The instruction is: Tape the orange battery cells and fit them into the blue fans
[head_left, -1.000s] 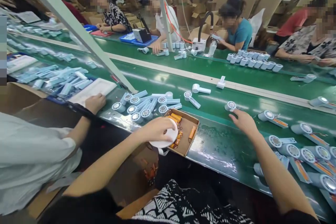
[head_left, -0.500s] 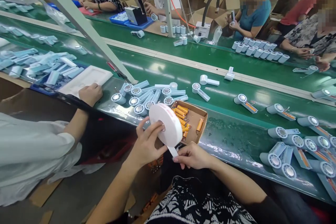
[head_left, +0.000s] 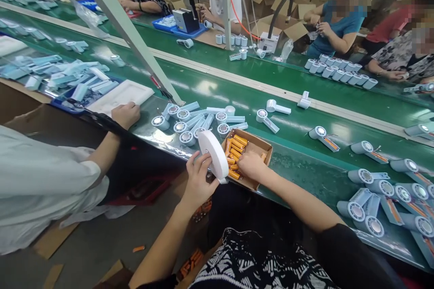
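Note:
My left hand (head_left: 200, 183) holds a large roll of white tape (head_left: 214, 156) upright, fingers at its core and thumb by its lower edge. A short loose end of tape sticks out at the bottom of the roll. Just right of it, my right hand (head_left: 252, 165) reaches down into a shallow cardboard box (head_left: 266, 137), among orange cylindrical batteries (head_left: 240, 140) with thin wires. The right fingertips are hidden behind the hand and batteries, so their grip does not show.
Light-blue handheld fan bodies (head_left: 186, 137) lie in a cluster behind the roll, with more fan bodies (head_left: 356, 211) at right. A slanted metal post (head_left: 132, 31) rises at left. A co-worker's hand (head_left: 126, 115) rests by a white foam tray (head_left: 130, 92). Other people sit across the green conveyor (head_left: 210, 86).
My right hand has let go of the tape's loose end and moved up into the battery box. The roll has turned more edge-on in my left hand. The camera view has shifted slightly.

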`<state>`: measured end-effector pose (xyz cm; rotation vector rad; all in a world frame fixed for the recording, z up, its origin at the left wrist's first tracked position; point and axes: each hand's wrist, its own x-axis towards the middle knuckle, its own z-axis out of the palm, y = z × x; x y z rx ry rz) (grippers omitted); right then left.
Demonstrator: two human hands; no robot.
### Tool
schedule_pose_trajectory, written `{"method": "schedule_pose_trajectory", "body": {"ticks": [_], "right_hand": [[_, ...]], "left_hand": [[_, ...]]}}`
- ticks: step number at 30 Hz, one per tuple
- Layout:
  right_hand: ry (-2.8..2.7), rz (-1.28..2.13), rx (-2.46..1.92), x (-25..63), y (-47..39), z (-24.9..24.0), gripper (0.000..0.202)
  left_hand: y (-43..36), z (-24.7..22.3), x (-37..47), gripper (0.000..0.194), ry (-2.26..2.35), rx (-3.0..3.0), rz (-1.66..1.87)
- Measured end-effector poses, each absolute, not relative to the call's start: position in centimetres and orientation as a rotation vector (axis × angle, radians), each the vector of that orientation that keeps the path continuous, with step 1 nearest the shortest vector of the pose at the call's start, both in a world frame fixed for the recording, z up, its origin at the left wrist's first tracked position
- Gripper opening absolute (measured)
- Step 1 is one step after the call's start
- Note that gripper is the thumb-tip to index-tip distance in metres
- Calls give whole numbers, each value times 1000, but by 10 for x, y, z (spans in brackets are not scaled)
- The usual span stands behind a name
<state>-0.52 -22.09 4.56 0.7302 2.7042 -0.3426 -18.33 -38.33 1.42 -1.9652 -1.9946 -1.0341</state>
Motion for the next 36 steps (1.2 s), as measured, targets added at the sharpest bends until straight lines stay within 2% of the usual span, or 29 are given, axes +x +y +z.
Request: {"method": "schedule_pose_trajectory", "body": {"ticks": [4, 6, 8, 10, 12, 14, 18, 21, 24, 27, 29, 32, 34, 36], "right_hand": [[2787, -367, 881, 21, -212, 55, 22], [2908, -617, 1212, 47, -209, 65, 27], [2974, -1227, 1475, 72, -213, 74, 38], [2850, -2010, 1365, 89, -224, 80, 54], [2622, -2514, 1199, 95, -237, 80, 61], [2549, -2593, 1332, 96, -249, 76, 55], [2772, -2055, 1818, 93, -260, 71, 53], [2912, -1664, 1706, 96, -257, 79, 36], [2852, -1601, 1479, 102, -242, 90, 23], [2625, -1991, 1452, 102, -231, 89, 21], [2394, -2512, 1627, 92, -235, 76, 29], [1843, -3323, 2120, 69, -252, 53, 46], [1524, -3578, 2261, 63, -255, 48, 51], [1514, -3643, 2147, 74, -243, 58, 50]], "left_hand": [[-387, 24, -181, 55, -1895, -2025, -945], [-388, 27, -179, 58, -1833, -2073, -896], [-388, 27, -177, 65, -1806, -2130, -838], [-386, 25, -174, 70, -1792, -2170, -776], [-384, 23, -172, 70, -1749, -2186, -709], [-381, 22, -170, 65, -1695, -2196, -632], [-379, 25, -165, 58, -1620, -2216, -478], [-376, 36, -162, 56, -1573, -2188, -416], [-369, 51, -163, 54, -1468, -2202, -378], [-360, 61, -161, 53, -1350, -2266, -373], [-354, 60, -152, 53, -1382, -2266, -424], [-350, 50, -127, 54, -1503, -2264, -558], [-349, 43, -109, 54, -1553, -2275, -658], [-349, 41, -100, 50, -1559, -2330, -732]]}}
